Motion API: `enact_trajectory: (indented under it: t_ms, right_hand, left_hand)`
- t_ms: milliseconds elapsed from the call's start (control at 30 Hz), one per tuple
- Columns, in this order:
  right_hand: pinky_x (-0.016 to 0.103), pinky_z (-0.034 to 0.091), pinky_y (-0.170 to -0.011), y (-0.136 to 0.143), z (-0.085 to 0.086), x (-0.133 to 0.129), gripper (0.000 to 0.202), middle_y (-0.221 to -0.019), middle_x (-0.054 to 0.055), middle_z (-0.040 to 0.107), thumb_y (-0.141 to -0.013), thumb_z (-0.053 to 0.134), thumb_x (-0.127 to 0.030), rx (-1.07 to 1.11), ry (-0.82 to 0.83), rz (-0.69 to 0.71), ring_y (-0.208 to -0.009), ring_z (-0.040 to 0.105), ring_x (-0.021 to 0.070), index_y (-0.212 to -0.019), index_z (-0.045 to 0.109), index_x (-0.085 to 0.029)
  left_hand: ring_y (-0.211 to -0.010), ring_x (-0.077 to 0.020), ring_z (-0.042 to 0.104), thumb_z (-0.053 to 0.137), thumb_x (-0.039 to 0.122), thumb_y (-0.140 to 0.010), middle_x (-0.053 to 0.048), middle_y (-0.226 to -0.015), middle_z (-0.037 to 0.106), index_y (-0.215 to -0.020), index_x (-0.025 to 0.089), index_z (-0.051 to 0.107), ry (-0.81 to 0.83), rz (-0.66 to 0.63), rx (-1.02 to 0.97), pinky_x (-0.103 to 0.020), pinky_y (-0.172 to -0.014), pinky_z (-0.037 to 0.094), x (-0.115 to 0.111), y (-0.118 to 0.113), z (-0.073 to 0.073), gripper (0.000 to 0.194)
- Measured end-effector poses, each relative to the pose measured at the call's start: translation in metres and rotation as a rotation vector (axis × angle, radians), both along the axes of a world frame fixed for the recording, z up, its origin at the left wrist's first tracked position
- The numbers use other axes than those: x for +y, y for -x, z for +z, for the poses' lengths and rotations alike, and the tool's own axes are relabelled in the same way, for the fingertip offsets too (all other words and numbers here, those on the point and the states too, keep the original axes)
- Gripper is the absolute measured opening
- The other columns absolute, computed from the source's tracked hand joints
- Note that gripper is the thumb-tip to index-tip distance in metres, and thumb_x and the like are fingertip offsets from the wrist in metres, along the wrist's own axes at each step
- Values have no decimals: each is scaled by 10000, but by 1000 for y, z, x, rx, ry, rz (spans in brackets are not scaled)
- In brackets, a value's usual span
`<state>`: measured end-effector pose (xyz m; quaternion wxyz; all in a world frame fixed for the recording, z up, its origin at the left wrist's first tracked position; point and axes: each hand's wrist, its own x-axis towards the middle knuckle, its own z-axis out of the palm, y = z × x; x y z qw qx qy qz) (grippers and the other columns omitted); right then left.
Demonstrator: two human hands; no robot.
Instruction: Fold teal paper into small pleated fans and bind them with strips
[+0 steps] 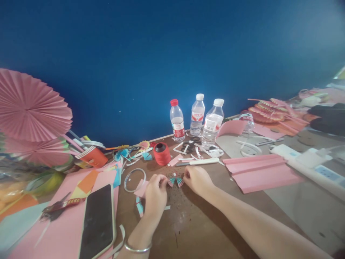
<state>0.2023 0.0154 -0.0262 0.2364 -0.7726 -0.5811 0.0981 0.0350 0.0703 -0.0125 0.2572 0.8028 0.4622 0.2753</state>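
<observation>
A small pleated paper piece (179,182), blue and pink, fans out in two wings over the brown tabletop, with a tiny white bit at its top. My left hand (155,196), wearing a silver bangle, pinches the left wing between thumb and finger. On the other side my right hand (198,181) has its fingers curled together at the right wing's edge; its fingertips are partly hidden. Beside my left wrist lies a blue-and-white folded strip (139,207). A red thread spool (162,154) stands just beyond the hands, near a white-handled craft knife (204,161).
Three water bottles (178,126) stand at the back against the blue wall. A phone (98,219) and scissors (58,208) rest on pink paper at left. A tape roll (134,180) lies left of centre. Folded pink paper (258,172) and a power strip (309,169) occupy the right.
</observation>
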Motion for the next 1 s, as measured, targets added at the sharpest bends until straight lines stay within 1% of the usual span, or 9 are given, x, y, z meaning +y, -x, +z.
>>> enact_trajectory:
  t_ms: [133, 267, 333, 367, 433, 533, 667, 833, 1000]
  right_hand:
    - [229, 283, -553, 0, 3, 0, 65, -642, 5, 578, -724, 492, -172, 27, -50, 20, -601, 493, 136, -669, 523, -187]
    - [220, 340, -650, 5, 10, -1, 82, -748, 13, 564, -779, 446, -157, 91, -200, 81, -726, 502, 143, -729, 502, -189]
    - [224, 352, -662, 9, 12, -3, 83, -751, 14, 545, -790, 442, -160, 169, -291, 122, -728, 495, 147, -733, 496, -188]
    - [225, 356, -657, 11, 12, -4, 82, -744, 12, 539, -793, 443, -163, 210, -321, 139, -717, 493, 146, -735, 496, -188]
    - [224, 360, -648, 16, 13, -6, 86, -726, 4, 538, -797, 439, -162, 280, -337, 160, -692, 494, 141, -744, 500, -189]
    - [219, 365, -632, 22, 15, -8, 101, -705, -3, 554, -794, 433, -154, 366, -315, 170, -663, 503, 133, -747, 515, -188]
    - [214, 372, -611, 27, 18, -9, 100, -682, -9, 570, -785, 448, -172, 448, -284, 160, -635, 515, 126, -743, 537, -186]
    - [206, 377, -560, 29, 16, -9, 98, -652, -23, 566, -799, 443, -204, 547, -268, 148, -579, 516, 113, -764, 534, -191]
    - [206, 395, -521, 30, 15, -9, 80, -603, -37, 558, -805, 442, -222, 661, -237, 144, -495, 530, 101, -778, 512, -194]
  left_hand:
    - [-659, -173, 542, 464, 203, -787, -11, -677, 559, -661, 186, 558, -31, -26, -34, -287, -626, 407, 1, 0, 3, 158]
    - [-913, -206, 530, 457, 217, -803, -68, -961, 552, -732, 184, 562, -114, -118, -96, -323, -765, 420, -2, -1, 4, 130]
    - [-1006, -214, 502, 452, 212, -805, -75, -1069, 530, -731, 188, 565, -91, -173, -140, -333, -820, 409, -4, -2, 5, 137]
    - [-1009, -211, 504, 443, 211, -811, -73, -1068, 540, -742, 191, 565, -63, -197, -164, -334, -828, 408, -5, -2, 5, 141]
    - [-955, -201, 530, 423, 223, -827, -63, -997, 581, -799, 196, 566, 5, -219, -204, -330, -816, 415, -7, -3, 6, 148]
    - [-855, -196, 562, 421, 265, -835, -44, -885, 615, -869, 196, 567, 88, -191, -223, -320, -766, 426, -7, -3, 6, 165]
    - [-733, -185, 568, 428, 300, -830, -20, -770, 611, -818, 191, 568, 123, -142, -215, -293, -675, 427, -7, -3, 8, 177]
    - [-710, -171, 567, 454, 309, -819, -11, -757, 605, -802, 189, 563, 149, -133, -258, -270, -642, 438, -6, -4, 8, 163]
    - [-539, -132, 528, 448, 357, -819, 12, -678, 549, -813, 186, 533, 301, -149, -311, -217, -445, 429, -9, -6, 7, 191]
